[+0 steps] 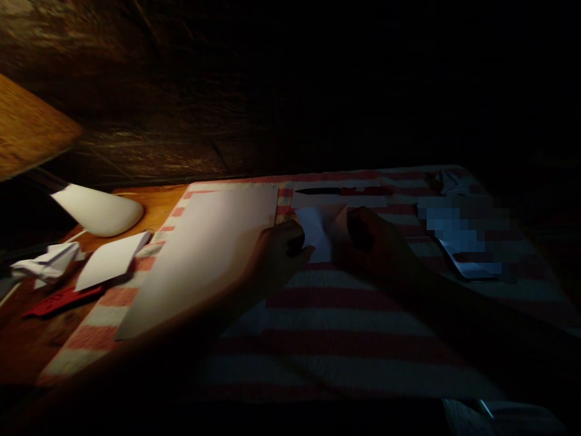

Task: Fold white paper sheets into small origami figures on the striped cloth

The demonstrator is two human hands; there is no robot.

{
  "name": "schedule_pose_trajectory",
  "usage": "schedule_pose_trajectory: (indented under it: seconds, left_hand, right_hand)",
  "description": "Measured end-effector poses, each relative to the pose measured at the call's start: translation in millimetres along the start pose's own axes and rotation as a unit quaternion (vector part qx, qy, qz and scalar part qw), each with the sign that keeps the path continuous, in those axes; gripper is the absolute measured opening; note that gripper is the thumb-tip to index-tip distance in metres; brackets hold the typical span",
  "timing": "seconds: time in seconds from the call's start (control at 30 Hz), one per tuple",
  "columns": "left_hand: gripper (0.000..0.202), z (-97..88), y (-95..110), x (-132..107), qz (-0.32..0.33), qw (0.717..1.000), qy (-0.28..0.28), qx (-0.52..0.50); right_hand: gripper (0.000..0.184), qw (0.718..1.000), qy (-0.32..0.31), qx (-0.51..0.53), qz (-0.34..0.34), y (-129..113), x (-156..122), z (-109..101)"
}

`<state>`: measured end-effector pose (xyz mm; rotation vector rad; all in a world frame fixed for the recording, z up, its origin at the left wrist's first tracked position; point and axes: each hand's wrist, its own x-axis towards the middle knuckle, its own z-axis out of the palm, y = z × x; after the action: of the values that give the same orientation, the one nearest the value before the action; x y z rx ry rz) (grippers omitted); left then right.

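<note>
In dim light, both my hands meet over a small folded white paper (318,233) on a red-and-white striped cloth (345,327). My left hand (279,257) pinches the paper's left side, fingers curled. On the paper's right side my right hand (374,248) grips it, its fingers closed too. A large white sheet (204,254) lies flat just left of my left hand.
A dark knife or pen with a red handle (345,191) lies beyond the paper. At the left, on the wooden table, sit a white lamp (100,209), folded white papers (111,259), a crumpled paper (45,263) and a red strip (59,301). Another paper (467,266) lies right.
</note>
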<state>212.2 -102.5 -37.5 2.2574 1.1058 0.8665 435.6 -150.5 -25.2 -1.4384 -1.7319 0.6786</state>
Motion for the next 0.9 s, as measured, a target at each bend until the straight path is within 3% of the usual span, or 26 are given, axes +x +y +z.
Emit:
schedule_pose_trajectory:
  seconds: [0.13,0.2,0.47,0.9]
  left_hand:
    - [0.007,3.4,0,0,-0.033,0.998,0.003,-0.059]
    - [0.008,4.6,4,0,-0.047,0.995,0.02,-0.08]
    - [0.015,12.3,16,3,-0.096,0.983,0.082,-0.133]
    - [0.017,21.2,18,13,-0.116,0.981,0.111,-0.105]
  right_hand:
    - [0.043,0.996,0.008,0.061,0.063,0,3,1]
    - [0.046,0.993,0.011,0.1,0.068,0,5,2]
    - [0.024,0.984,-0.03,0.136,0.113,-3,5,4]
    - [0.013,0.998,-0.003,0.041,0.051,-5,5,5]
